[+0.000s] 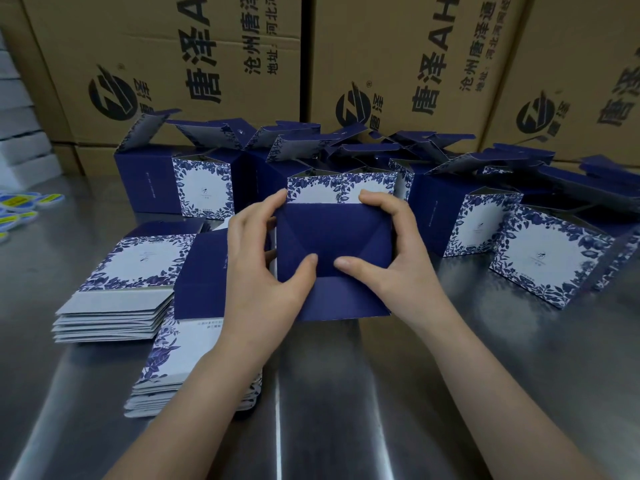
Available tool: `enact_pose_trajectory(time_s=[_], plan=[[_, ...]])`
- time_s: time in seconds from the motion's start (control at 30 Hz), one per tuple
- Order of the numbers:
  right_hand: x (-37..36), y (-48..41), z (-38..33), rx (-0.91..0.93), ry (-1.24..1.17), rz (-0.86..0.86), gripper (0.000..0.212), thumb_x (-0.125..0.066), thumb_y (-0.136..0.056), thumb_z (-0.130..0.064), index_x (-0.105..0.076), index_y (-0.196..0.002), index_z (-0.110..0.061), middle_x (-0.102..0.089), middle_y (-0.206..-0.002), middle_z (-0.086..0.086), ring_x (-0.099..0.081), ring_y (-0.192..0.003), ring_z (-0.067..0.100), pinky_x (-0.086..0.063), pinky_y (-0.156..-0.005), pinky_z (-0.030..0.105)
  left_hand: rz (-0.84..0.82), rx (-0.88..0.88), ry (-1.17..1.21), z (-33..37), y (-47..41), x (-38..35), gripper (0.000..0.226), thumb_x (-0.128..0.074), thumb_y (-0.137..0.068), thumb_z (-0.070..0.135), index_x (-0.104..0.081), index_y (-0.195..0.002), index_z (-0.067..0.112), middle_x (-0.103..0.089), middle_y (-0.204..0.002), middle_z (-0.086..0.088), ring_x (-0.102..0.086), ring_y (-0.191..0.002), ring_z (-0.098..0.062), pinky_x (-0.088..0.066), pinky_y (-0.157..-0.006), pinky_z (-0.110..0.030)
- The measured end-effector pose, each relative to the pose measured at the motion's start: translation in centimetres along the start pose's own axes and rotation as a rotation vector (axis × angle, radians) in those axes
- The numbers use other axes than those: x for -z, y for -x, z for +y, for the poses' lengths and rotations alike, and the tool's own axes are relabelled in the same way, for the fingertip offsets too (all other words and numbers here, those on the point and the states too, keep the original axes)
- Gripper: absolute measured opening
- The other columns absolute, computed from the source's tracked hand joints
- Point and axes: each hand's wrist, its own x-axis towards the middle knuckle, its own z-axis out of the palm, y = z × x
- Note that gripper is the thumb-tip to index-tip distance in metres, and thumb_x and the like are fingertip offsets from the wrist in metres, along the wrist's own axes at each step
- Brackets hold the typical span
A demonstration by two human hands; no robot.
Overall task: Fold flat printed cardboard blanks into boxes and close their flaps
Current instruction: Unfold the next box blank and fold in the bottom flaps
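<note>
Curling round box (334, 251) edges, left hand (256, 258) and right hand (398, 251) press flaps (311, 230) down.

One head-worn, wide-angle view. Looks forward and down over steel table (485, 341). Left hand (256, 258), right hand (398, 251) and box (332, 233) sit close, centre frame. Cartons (398, 46) wall the far side.

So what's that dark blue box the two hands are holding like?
The dark blue cardboard box is half folded and held over the shiny metal table. Its end faces the camera: plain blue flaps folded in, with slanted creases, and one flap sticking out below. A white panel with blue printed leaves shows along its far edge. The left hand and right hand grip its sides, both thumbs pressing on the flaps.
</note>
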Motion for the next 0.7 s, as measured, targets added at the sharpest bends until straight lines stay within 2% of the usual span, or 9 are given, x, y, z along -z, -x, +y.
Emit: enact_pose_trajectory(time_s=[0.17, 0.27, 0.47, 0.7], plan=[[-0.41, 0.09, 0.16, 0.045, 0.06, 0.047, 0.07, -0.081, -0.072, -0.01, -0.043, -0.121, -0.042, -0.043, -0.126, -0.032, -0.041, -0.129, -0.001, -0.031, -0.108, 0.016, 0.035, -0.02, -0.023, -0.09, -0.06, -0.2, 0.073, -0.076, -0.078, 0.005, -0.042, -0.123, 0.05, -0.034, -0.125, 0.027, -0.041, -0.116, 0.012, -0.039, -0.086, -0.003], [-0.54, 0.14, 0.25, 0.063, 0.087, 0.069, 0.072, -0.081, -0.072, -0.009, -0.041, -0.119, -0.045, -0.044, -0.128, -0.03, -0.04, -0.129, -0.001, -0.03, -0.107, 0.014, 0.044, -0.034, -0.028, -0.19, -0.02, -0.26, 0.074, -0.076, -0.077, 0.004, -0.041, -0.12, 0.052, -0.034, -0.125, 0.027, -0.041, -0.115, 0.013, -0.038, -0.086, -0.003], [-0.89, 0.2, 0.3, 0.078, 0.116, 0.105, 0.072, -0.081, -0.072, -0.01, -0.041, -0.117, -0.049, -0.044, -0.13, -0.025, -0.04, -0.13, 0.0, -0.029, -0.107, 0.012, 0.082, -0.071, -0.059, -0.43, 0.02, -0.45, 0.07, -0.077, -0.076, 0.001, -0.044, -0.125, 0.04, -0.029, -0.127, 0.025, -0.041, -0.117, 0.009, -0.041, -0.092, -0.008], [-1.0, 0.26, 0.43, 0.082, 0.132, 0.121, 0.073, -0.082, -0.072, -0.011, -0.04, -0.118, -0.048, -0.044, -0.129, -0.028, -0.04, -0.128, -0.003, -0.028, -0.106, 0.01, 0.083, -0.063, -0.063, -0.57, 0.18, -0.57, 0.068, -0.077, -0.076, 0.002, -0.047, -0.127, 0.034, -0.031, -0.133, 0.011, -0.041, -0.114, 0.015, -0.039, -0.084, -0.002]])
